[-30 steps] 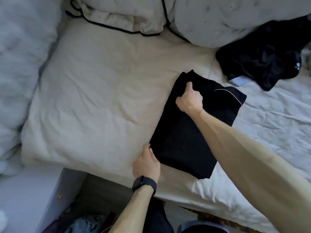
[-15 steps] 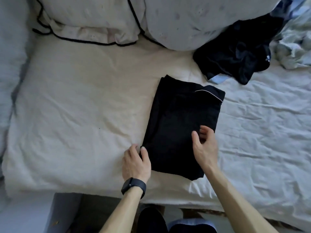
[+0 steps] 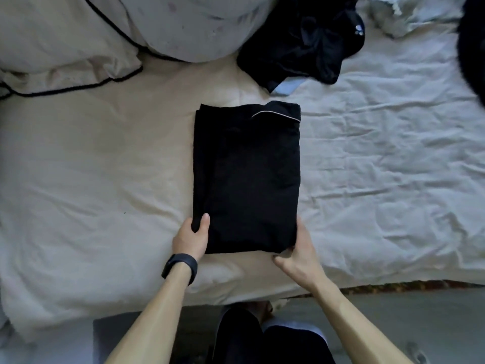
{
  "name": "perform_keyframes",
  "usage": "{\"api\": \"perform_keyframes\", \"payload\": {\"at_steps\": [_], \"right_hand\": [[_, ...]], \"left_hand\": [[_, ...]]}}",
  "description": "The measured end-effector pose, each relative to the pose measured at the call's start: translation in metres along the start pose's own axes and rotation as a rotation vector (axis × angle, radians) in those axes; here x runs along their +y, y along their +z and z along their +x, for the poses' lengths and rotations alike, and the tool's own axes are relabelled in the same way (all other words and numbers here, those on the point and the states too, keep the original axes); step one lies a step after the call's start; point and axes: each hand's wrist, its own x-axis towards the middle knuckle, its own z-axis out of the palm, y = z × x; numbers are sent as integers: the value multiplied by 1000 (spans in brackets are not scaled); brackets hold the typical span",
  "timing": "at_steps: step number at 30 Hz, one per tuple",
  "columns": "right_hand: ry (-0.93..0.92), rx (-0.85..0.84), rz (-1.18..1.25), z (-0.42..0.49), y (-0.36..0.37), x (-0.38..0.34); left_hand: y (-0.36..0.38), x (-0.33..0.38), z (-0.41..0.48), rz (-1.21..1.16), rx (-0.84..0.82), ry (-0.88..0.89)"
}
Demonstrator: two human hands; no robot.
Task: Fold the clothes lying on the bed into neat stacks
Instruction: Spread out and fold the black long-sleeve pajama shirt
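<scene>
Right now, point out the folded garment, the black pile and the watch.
folded garment (image 3: 246, 179), head view, middle of its top layer.
black pile (image 3: 301, 43), head view, its crumpled centre.
watch (image 3: 181, 266), head view, band on the left wrist.

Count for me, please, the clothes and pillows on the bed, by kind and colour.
Black clothes: 2, the folded garment and the crumpled garment
Pale clothes: 1, the pale cloth
Pillows: 2, the piped pillow and the plain pillow
Total: 5
The dark shape at the right edge: unclear, uncounted.
</scene>
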Motion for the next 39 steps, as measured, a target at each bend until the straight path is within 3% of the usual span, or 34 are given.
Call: {"api": "perform_keyframes", "payload": {"at_steps": [2,5,12,23,25,28,32,36,39], "right_hand": [[-3,96,-39,-4,7,11],[163,246,-83,-5,15,18],[53,343,-152,-30,17,36],[14,305,-110,-79,24,77],[-20,308,-165,-77,23,83],[14,334,-176,-73,22,88],[-13,365,-193,-72,30,90],[30,440,-180,-69,35,96],[74,499,-120,-69,42,101]], "left_hand": [[4,-3,0,-11,-8,19],[8,-11,2,-25,22,31],[12,-15,-22,14,140,99],[25,-63,-59,96,-44,-60],[24,-58,-60,196,27,-35],[24,-17,-61,489,262,356],[57,80,-35,787,134,1033],[111,164,-5,1216,-103,1306],[127,181,34,1556,-166,1402]]}}
